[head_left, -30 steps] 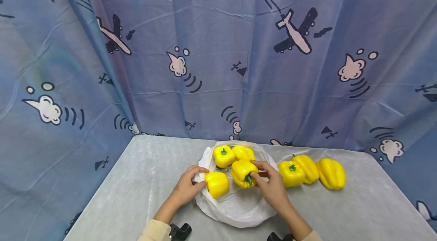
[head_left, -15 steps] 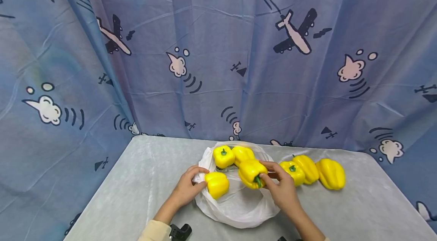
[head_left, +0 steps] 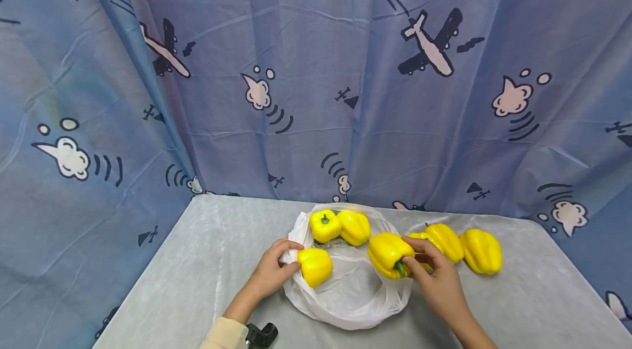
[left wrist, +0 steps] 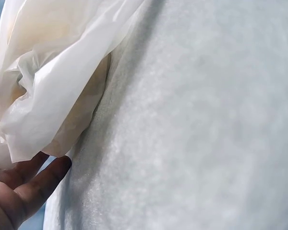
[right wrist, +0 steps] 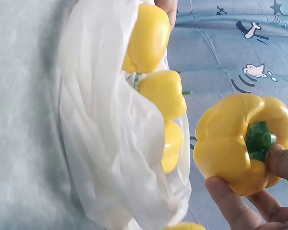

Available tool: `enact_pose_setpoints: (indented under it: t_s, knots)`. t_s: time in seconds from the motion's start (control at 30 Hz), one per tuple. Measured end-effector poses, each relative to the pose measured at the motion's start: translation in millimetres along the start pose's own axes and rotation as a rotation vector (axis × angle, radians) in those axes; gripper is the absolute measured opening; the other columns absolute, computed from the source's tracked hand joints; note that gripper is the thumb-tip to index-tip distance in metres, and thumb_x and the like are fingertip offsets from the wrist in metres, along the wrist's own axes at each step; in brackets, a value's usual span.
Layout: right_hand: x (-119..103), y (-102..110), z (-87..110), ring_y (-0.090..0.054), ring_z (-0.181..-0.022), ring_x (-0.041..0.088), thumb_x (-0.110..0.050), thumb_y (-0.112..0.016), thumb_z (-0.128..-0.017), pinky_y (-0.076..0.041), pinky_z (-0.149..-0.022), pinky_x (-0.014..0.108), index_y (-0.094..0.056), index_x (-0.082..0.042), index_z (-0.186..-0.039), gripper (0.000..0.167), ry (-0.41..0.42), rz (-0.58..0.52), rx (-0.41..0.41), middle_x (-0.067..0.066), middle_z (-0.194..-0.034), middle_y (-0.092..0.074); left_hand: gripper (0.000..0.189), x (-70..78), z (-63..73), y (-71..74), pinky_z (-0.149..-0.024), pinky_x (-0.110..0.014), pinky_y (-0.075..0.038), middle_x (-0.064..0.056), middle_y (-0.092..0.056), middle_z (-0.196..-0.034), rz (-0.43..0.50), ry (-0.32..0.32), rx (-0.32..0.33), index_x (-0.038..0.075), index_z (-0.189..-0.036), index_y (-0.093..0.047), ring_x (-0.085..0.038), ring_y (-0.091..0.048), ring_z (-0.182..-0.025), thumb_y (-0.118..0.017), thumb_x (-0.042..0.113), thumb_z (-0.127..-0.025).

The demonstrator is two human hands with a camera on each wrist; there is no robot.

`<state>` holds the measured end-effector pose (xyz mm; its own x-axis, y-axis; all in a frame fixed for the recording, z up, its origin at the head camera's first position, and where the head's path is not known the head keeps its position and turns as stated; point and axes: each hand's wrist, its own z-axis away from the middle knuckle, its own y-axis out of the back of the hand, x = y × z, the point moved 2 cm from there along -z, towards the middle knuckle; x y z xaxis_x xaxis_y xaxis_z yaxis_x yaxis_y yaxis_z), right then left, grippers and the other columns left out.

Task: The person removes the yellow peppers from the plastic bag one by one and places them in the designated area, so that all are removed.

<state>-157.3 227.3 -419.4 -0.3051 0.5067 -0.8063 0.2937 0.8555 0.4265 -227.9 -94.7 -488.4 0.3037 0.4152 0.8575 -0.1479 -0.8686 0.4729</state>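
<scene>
A yellow bell pepper (head_left: 390, 254) is pinched in my right hand (head_left: 436, 277), thumb by its green stem, above the right rim of a white plastic bag (head_left: 345, 316). The right wrist view shows this held pepper (right wrist: 230, 139) apart from the bag. My left hand (head_left: 271, 268) grips the bag's left rim. Inside the open bag lie three more peppers: one near my left fingers (head_left: 315, 268), one with its stem up (head_left: 325, 226) and one beside it (head_left: 355, 228). In the left wrist view, bag folds (left wrist: 48, 96) hide part of my left hand (left wrist: 19, 191).
Right of the bag, a row of yellow peppers lies on the grey-white cloth-covered table (head_left: 222, 239): a middle one (head_left: 446, 242), an outer one (head_left: 481, 251), and one mostly hidden behind my right hand. A blue patterned curtain (head_left: 296, 135) stands behind and at the left.
My right hand has carried the held pepper rightward, from among the peppers in the bag to over its right rim. My left hand has stayed at the bag's left rim.
</scene>
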Motion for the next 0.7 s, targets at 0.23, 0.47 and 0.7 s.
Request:
enact_pose_setpoints:
  t_s: [0.23, 0.47, 0.7]
  knots:
    - [-1, 20, 7.9, -0.060, -0.080, -0.003, -0.002, -0.065, -0.088, -0.055, -0.058, 0.021, -0.063, -0.008, -0.122, 0.035, 0.038, 0.063, 0.043, -0.028, -0.111, -0.055, 0.026, 1.8, -1.6, 0.2, -0.081, -0.027, -0.046, -0.006, -0.056, -0.128, -0.008, -0.002, -0.004, 0.018, -0.109, -0.066, -0.022, -0.053, -0.110, -0.065, 0.012, -0.084]
    - [4, 37, 15.0, -0.058, -0.082, -0.008, -0.006, -0.064, -0.091, -0.054, -0.060, 0.019, -0.062, -0.009, -0.124, 0.033, 0.002, 0.142, 0.037, -0.033, -0.110, -0.051, 0.026, 1.0, -1.7, 0.7, -0.078, -0.025, -0.045, -0.006, -0.057, -0.126, -0.009, -0.015, -0.001, 0.017, -0.109, -0.066, -0.022, -0.053, -0.107, -0.065, 0.011, -0.084]
    - [12, 51, 25.0, -0.054, -0.083, -0.010, -0.014, -0.063, -0.092, -0.053, -0.062, 0.018, -0.061, -0.012, -0.125, 0.033, -0.123, 0.219, 0.031, -0.039, -0.111, -0.046, 0.026, -0.8, -0.9, 0.2, -0.083, -0.027, -0.047, -0.007, -0.056, -0.128, -0.012, -0.017, -0.005, 0.017, -0.109, -0.066, -0.023, -0.053, -0.113, -0.065, 0.011, -0.084]
